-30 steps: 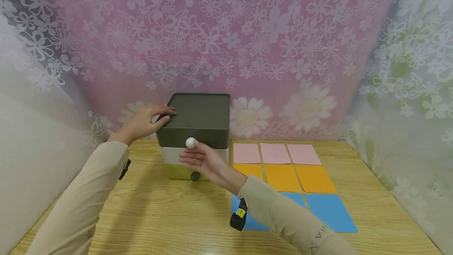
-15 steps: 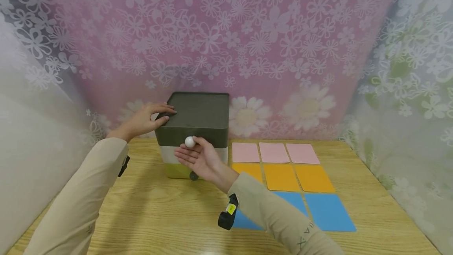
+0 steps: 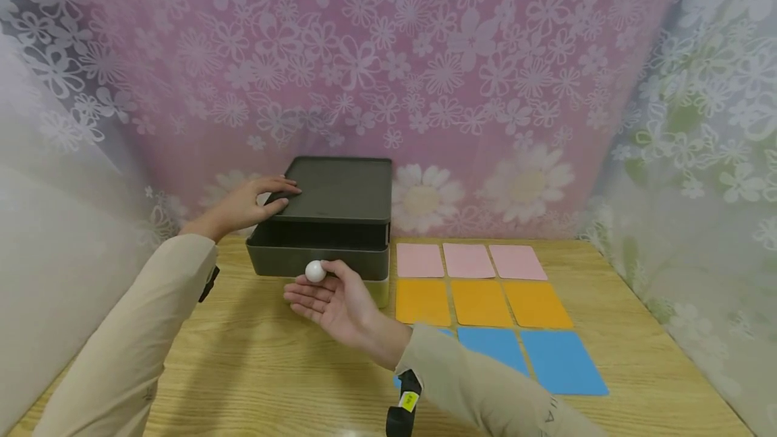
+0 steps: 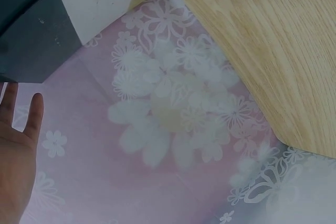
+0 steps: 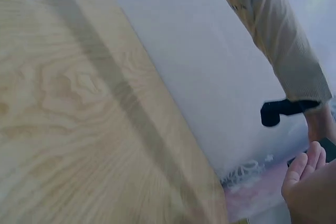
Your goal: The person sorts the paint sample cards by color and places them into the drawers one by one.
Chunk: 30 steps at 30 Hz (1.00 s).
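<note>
drawer (image 3: 318, 258) part open, right hand (image 3: 330, 299) pinching knob (image 3: 315, 271)

drawer box (image 3: 340, 204): matt dark plastic | knob (image 3: 315, 271): glossy white, smooth | counter (image 3: 255, 369): light wood grain, slight sheen | cards (image 3: 482, 302): flat matt paper-ish | backdrop (image 3: 388, 52): thin floral cloth | sleeves (image 3: 121, 363): beige knit

Drawer (image 3: 315, 258) inside is dark, contents can't be told. Right hand (image 3: 330, 299) covers part of the cream tier (image 3: 381, 288); lower tiers sit hidden behind the drawer and hand. Right sleeve (image 3: 479, 383) covers most of 1 blue card (image 3: 446, 333). Left wrist view cuts the left hand (image 4: 16, 150) at the edge. Right wrist view is blurred, with only the fingertips (image 5: 307, 174) in the corner.
</note>
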Motion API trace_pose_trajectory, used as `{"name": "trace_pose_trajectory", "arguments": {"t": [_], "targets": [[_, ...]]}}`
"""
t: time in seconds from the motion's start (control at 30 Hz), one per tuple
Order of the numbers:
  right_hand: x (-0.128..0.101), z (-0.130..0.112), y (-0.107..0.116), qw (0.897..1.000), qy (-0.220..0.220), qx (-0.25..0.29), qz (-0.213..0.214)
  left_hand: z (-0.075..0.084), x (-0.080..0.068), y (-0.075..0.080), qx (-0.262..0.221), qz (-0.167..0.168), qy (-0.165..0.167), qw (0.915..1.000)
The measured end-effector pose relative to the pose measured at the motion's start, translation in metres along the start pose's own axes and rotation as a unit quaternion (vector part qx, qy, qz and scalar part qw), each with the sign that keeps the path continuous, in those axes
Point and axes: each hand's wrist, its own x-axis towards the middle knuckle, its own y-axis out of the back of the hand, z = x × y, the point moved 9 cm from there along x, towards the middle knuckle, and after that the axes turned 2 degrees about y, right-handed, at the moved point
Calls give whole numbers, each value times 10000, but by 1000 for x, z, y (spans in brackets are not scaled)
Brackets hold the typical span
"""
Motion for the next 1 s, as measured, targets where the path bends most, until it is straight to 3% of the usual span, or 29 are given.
{"name": "trace_pose_trajectory", "arguments": {"t": [0.37, 0.73, 0.87, 1.0], "targets": [[-30, 15, -9, 9997, -109, -148, 154, 3, -2, 0, -10, -71, 81, 9999], [-33, 17, -8, 9993, -16, -358, -47, 3, -2, 0, 35, -81, 119, 9999], [-36, 17, 4, 9980, -18, -623, -101, 4, -2, 0, 53, -69, 77, 9999], [-42, 19, 29, 9942, -114, -1066, 22, 4, -2, 0, 116, -92, 77, 9999]]}}
